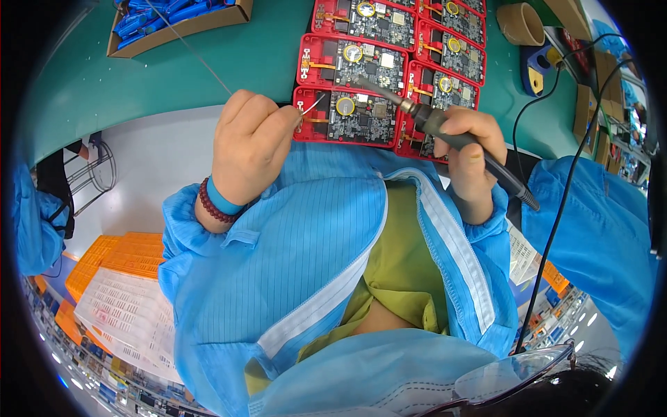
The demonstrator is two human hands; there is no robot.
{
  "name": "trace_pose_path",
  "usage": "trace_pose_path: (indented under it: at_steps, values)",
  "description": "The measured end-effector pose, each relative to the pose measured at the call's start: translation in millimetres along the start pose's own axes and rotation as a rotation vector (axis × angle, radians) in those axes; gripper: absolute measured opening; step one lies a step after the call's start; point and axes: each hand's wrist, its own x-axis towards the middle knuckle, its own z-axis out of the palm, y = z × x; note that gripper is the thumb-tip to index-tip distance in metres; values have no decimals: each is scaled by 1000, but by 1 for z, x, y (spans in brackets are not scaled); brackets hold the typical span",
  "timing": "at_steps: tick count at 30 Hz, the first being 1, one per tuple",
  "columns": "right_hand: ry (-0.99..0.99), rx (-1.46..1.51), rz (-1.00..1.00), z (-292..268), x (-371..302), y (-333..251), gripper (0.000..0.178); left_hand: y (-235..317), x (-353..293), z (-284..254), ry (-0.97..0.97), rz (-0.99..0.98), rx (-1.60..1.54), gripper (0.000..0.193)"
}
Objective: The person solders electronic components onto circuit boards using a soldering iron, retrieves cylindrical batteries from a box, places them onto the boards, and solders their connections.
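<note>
My left hand (253, 142) is closed, pinching a thin strand of solder wire (191, 50) that runs up and away to the far left. A short silvery end pokes out past the fingertips over the nearest red case (297, 132). That case holds a circuit board (368, 125) with a yellow-ringed round cell (345, 105). My right hand (476, 146) grips a soldering iron (434, 121) by its dark handle. Its tip points left, above the boards and near the border between two cases; whether it touches anything I cannot tell.
Several more red cases with boards (372, 62) stand in two columns on the green table (208, 69). A cardboard box (201, 22) of blue parts lies far left. At right are a brown cardboard ring (520, 24), a blue iron stand (533, 80), black cables (573, 156) and another person's blue sleeve (590, 222).
</note>
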Motion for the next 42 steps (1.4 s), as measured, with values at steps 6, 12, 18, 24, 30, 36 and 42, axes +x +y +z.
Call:
trace_pose_path:
  at_steps: [6, 12, 18, 24, 30, 36, 42]
  values:
    - [193, -50, -107, -20, 2, -4, 40, -6, 25, -3, 89, 18, 91, 16]
    - [306, -21, -196, -32, 1, -11, 42, -22, 82, -6, 230, 95, 246, 15]
    - [315, 1, -214, -32, -3, -17, 41, -62, 137, 13, 49, -117, 512, 32]
    - [373, -34, -199, -47, -15, -12, 39, -64, 129, -3, 200, 7, 385, 20]
    - [381, -41, -172, -62, -17, -8, 45, -156, 114, -97, 253, -258, 700, 13]
    - [401, 2, -205, -51, -4, -7, 37, -200, 107, -125, -59, -201, 856, 19]
    - [314, 3, -176, -49, -7, -10, 41, -206, 100, -117, -118, -211, 900, 17]
